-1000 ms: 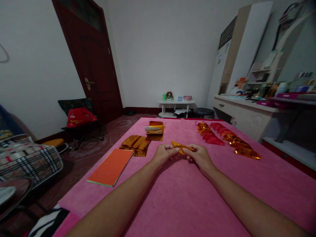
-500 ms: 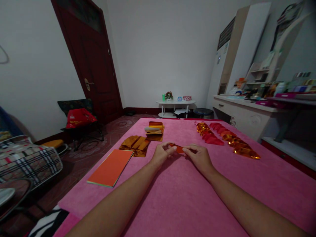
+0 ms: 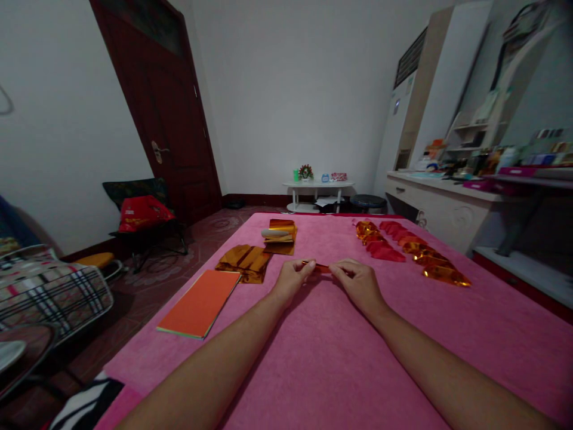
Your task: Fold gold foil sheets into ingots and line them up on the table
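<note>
A small folded piece of shiny red-gold foil paper (image 3: 321,267) lies flat on the pink table cover (image 3: 331,358), pinched at both ends. My left hand (image 3: 290,280) grips its left end with curled fingers. My right hand (image 3: 358,283) grips its right end the same way. Most of the paper is hidden between my fingers.
An orange paper stack (image 3: 201,301) lies at the left. Gold foil sheets (image 3: 245,261) and a foil pile with a roll (image 3: 279,236) sit beyond it. A row of folded gold and red pieces (image 3: 412,251) runs along the right. A dresser (image 3: 447,203) stands to the right.
The foil piece, earlier raised and showing a gold pointed tip, has been turned and pressed down flat on the cover. Both hands shifted slightly forward.
</note>
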A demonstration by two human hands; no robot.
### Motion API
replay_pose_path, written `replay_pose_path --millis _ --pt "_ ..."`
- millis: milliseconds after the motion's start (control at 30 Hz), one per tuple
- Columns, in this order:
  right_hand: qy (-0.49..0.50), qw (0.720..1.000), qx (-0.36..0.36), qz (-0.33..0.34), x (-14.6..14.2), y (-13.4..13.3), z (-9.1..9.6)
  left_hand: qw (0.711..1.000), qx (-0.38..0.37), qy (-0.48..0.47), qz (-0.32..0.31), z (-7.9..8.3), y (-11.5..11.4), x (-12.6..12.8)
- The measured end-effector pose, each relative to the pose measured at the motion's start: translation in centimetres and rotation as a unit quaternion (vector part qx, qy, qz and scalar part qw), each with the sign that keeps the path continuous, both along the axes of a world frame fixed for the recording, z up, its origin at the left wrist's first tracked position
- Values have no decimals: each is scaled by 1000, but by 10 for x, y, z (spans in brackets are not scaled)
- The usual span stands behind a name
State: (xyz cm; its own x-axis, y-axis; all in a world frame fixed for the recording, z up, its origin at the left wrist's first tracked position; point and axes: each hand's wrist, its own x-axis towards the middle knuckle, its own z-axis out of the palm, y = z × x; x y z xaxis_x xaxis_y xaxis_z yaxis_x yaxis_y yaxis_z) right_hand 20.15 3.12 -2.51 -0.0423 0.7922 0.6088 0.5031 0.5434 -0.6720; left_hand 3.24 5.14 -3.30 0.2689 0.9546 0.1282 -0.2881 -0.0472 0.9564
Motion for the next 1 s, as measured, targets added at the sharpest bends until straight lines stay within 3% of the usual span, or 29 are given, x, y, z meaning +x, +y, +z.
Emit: replay_pose_path --millis 167,333,533,667,800,900,1000 --pt "5 1000 -5 0 1 1 -3 1000 -7 14 26 -2 0 -1" --pt "-23 999 36 -11 -2 1 -4 999 -23 0 45 -6 2 0" --pt "-89 994 59 3 -7 -3 -3 996 23 29 80 -5 -2 8" --pt "-120 991 35 -49 -5 3 -9 995 38 27 93 -7 -1 13" --pt "-97 992 -28 -82 -2 8 -13 980 85 129 129 -10 3 11" --pt "-89 993 -20 -74 -3 6 -11 941 116 269 169 -10 4 6" --pt "-80 994 -16 -74 -3 4 -9 915 129 337 184 -7 1 2"
